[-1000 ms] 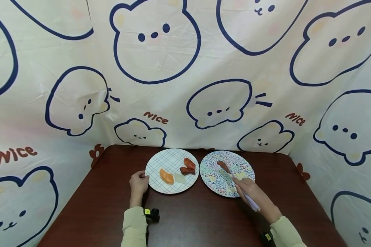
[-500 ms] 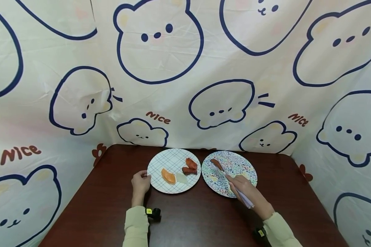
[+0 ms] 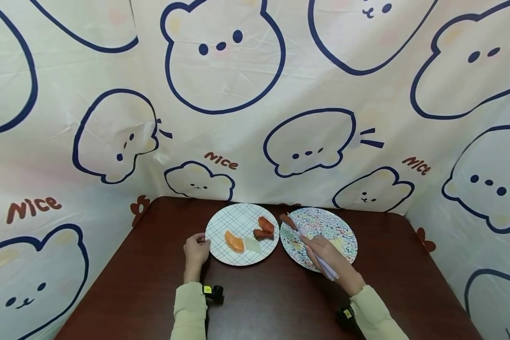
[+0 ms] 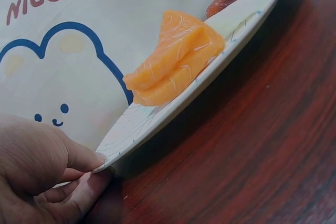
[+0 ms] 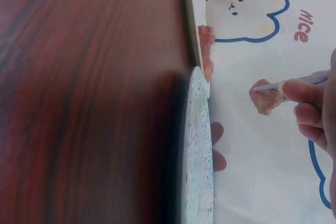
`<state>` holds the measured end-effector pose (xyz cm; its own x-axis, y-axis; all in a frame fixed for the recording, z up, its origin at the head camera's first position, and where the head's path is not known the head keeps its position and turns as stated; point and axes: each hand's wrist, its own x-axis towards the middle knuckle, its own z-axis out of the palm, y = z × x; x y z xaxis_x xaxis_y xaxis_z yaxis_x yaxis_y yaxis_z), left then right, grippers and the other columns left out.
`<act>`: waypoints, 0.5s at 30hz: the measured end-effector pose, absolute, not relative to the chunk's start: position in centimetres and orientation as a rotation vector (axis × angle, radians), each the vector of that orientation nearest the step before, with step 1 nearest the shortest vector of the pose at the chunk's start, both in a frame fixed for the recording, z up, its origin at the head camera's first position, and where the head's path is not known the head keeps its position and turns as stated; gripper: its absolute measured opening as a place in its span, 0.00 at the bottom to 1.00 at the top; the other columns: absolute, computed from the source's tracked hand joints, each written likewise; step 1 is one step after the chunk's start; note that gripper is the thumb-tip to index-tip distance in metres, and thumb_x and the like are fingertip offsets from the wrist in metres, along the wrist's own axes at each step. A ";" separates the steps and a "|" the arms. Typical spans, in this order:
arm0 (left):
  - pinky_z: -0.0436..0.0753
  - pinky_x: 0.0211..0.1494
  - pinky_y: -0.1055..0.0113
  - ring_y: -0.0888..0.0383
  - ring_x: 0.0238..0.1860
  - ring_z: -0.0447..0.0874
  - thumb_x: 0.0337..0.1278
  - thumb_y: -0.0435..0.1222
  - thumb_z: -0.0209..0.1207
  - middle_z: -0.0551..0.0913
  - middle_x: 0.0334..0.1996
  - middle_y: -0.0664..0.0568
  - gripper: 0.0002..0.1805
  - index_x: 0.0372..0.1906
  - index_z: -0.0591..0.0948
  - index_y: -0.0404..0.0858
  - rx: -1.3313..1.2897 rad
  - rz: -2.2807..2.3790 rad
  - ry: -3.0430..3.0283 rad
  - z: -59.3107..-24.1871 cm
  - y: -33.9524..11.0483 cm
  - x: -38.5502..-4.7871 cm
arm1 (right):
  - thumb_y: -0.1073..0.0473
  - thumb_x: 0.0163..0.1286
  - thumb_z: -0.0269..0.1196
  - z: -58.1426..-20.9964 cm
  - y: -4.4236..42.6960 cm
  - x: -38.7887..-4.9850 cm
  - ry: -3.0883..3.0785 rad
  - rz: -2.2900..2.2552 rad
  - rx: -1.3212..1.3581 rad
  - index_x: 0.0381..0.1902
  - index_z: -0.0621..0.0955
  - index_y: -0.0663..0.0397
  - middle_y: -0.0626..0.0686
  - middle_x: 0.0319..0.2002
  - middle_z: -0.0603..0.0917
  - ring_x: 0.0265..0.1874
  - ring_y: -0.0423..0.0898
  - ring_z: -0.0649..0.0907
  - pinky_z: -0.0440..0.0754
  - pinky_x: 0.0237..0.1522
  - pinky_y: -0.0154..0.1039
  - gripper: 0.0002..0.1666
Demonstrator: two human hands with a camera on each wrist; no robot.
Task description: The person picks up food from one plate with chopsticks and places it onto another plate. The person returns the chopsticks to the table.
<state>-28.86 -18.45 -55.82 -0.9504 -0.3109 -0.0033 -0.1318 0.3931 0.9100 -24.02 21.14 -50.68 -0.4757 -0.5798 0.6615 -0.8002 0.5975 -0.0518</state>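
Observation:
My left hand (image 3: 197,250) pinches the left rim of a round white plate with a blue-green grid (image 3: 223,224), thumb on top and fingers below. On that plate lie a folded orange salmon slice (image 4: 173,61), a pale translucent piece (image 3: 252,244) and two reddish-brown meat pieces (image 3: 263,234). In my right hand (image 3: 329,255) are slim pale lavender tongs (image 3: 326,268), whose tips clasp a brown piece of meat (image 5: 266,98). That piece hangs in the air above a round multicoloured speckled plate (image 3: 337,226), near its left edge. The back of the hand hides part of the tongs.
Both plates sit side by side, almost touching, toward the back of a dark reddish-brown wooden table (image 3: 272,302). A pale cloth (image 3: 246,137) with cartoon bear outlines hangs close behind them and along both sides.
My right hand has moved left across the speckled plate, carrying the meat in the tongs toward the gridded plate. My left hand keeps its hold on the rim. The head view has shifted slightly.

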 end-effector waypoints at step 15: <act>0.83 0.51 0.45 0.36 0.54 0.82 0.70 0.31 0.56 0.80 0.53 0.30 0.20 0.61 0.78 0.25 0.389 -1.597 -2.471 -55.5 -18.5 -28.7 | 0.68 0.76 0.54 -51.0 19.6 -24.8 -2.300 0.229 1.029 0.65 0.78 0.68 0.49 0.31 0.80 0.34 0.40 0.78 0.82 0.41 0.33 0.22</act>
